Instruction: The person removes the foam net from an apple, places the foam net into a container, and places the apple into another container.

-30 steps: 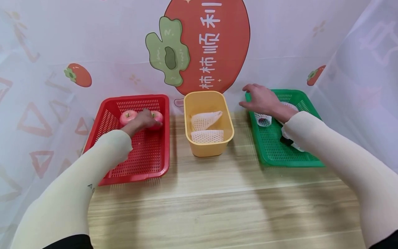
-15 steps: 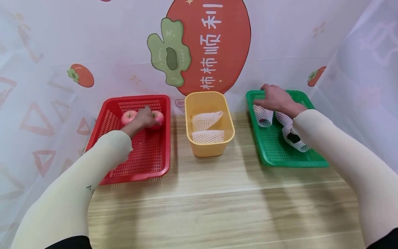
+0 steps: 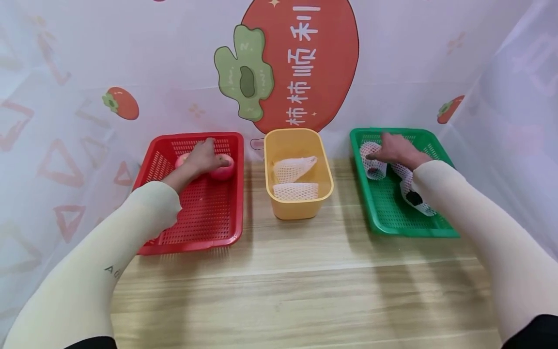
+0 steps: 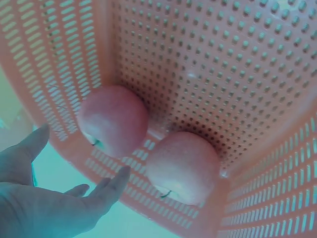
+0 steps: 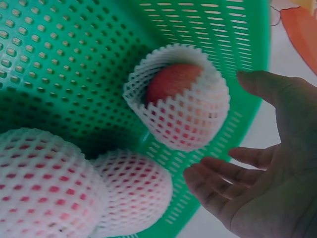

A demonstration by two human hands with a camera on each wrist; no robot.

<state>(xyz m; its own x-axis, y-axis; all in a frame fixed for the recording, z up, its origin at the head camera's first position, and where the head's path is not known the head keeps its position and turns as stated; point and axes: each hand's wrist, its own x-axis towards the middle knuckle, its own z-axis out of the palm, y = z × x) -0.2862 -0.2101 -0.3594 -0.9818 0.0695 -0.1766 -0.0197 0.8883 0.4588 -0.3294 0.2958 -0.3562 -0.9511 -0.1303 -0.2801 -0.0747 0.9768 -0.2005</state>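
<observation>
In the head view my left hand [image 3: 198, 161] is over the red basket [image 3: 205, 245], above its two bare apples. The left wrist view shows that hand [image 4: 64, 196] with thumb and fingers spread apart, beside one apple [image 4: 113, 121] and the other apple [image 4: 183, 167], holding neither. My right hand [image 3: 398, 149] reaches into the green basket [image 3: 392, 230]. In the right wrist view its thumb and fingers are spread on either side of an apple in a white foam net [image 5: 181, 99], with red skin showing through the net's opening.
More netted apples [image 5: 42, 183] lie in the green basket, one with a black patch [image 3: 413, 198] beside it. Between the baskets stands a yellow bin [image 3: 301, 209] holding two white foam nets [image 3: 296, 191]. A printed cloth [image 3: 174, 63] hangs behind the wooden table [image 3: 283, 291].
My right hand has come down from above the green basket's back edge towards the netted apple at its left. My left hand has shifted slightly, baring more of the right-hand apple.
</observation>
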